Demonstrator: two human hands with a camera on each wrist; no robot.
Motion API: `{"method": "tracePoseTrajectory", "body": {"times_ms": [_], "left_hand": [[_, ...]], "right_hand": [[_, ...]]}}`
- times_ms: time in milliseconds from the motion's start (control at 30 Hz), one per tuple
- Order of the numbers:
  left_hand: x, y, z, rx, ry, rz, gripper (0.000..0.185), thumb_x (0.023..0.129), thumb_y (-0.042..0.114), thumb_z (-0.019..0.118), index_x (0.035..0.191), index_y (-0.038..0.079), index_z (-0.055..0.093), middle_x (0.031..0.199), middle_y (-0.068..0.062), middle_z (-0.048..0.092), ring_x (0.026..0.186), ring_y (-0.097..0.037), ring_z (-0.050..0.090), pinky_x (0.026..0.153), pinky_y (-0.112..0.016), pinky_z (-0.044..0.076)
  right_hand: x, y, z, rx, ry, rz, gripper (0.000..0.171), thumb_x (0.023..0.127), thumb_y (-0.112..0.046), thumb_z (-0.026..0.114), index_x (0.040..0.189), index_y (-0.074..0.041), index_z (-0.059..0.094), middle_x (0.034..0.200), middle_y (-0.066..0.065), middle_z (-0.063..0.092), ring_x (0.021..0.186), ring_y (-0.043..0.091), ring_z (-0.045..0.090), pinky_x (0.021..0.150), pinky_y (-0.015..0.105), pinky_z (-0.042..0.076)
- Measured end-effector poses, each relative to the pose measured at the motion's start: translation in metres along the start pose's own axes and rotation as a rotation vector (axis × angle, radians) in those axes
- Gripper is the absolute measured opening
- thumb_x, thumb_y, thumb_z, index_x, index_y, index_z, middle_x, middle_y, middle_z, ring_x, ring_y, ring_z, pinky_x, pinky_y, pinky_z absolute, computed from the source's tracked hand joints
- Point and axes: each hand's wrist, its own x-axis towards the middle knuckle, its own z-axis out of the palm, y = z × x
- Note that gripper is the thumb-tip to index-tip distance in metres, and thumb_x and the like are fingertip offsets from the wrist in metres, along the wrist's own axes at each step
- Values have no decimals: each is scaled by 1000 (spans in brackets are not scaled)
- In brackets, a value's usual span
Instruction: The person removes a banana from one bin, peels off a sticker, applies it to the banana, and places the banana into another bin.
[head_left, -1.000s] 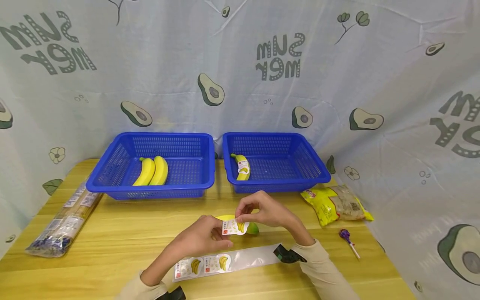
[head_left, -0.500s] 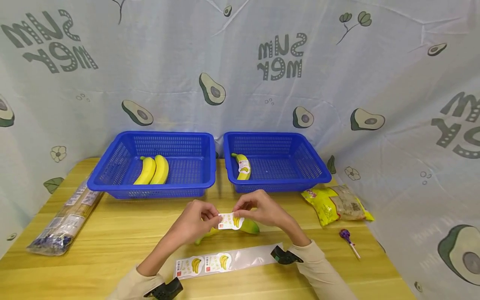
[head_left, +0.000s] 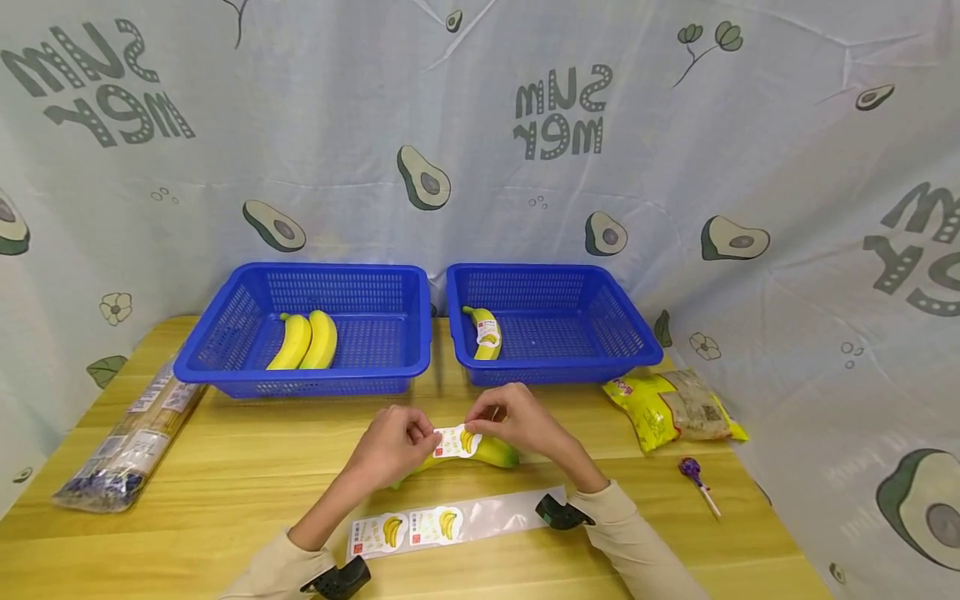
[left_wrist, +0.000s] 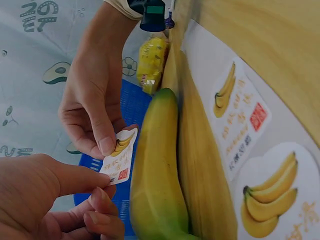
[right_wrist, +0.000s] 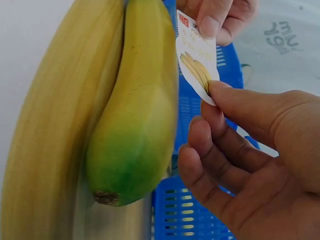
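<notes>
Both hands stretch one white banana sticker [head_left: 456,442] between them, just over a yellow banana [head_left: 495,452] with green ends on the table. My left hand [head_left: 397,442] pinches the end with the red stamp between thumb and fingers. At the other end, by the printed bananas, my right hand [head_left: 517,421] pinches the sticker with thumb and forefinger. In the left wrist view the sticker [left_wrist: 120,155] shows beside the banana [left_wrist: 159,170], along its length. Nearer to me lies the clear backing strip [head_left: 510,514] with two more stickers at its left end.
Two blue baskets stand at the back: the left one [head_left: 300,377] holds two bananas, the right one [head_left: 555,367] a single stickered banana [head_left: 487,335]. A long plastic-wrapped package [head_left: 131,442] lies at left. A yellow bag [head_left: 671,408] and a lollipop [head_left: 697,485] lie at right.
My left hand has shifted up and left from the sticker's lower edge to pinch its left end. The sticker has moved slightly left and up and now sits level above the banana.
</notes>
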Motion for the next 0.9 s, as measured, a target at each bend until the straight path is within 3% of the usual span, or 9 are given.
{"method": "tracePoseTrajectory", "body": {"times_ms": [400,900], "left_hand": [[0,-5,11,100,67,-26,20,92,8,84,77,12,71,64,7,59,59,-7,52,54,-25,43],[1,-12,20,115,149,57,29,90,3,82,72,14,63,59,9,55,55,-4,50,52,-22,44]], "right_hand": [[0,4,6,-60,13,7,5,95,-5,82,91,-4,80,83,1,76,70,-1,59,64,23,57],[1,8,11,-81,25,-34,7,95,-1,81,91,-4,77,80,-1,71,71,-1,58,63,22,55]]}}
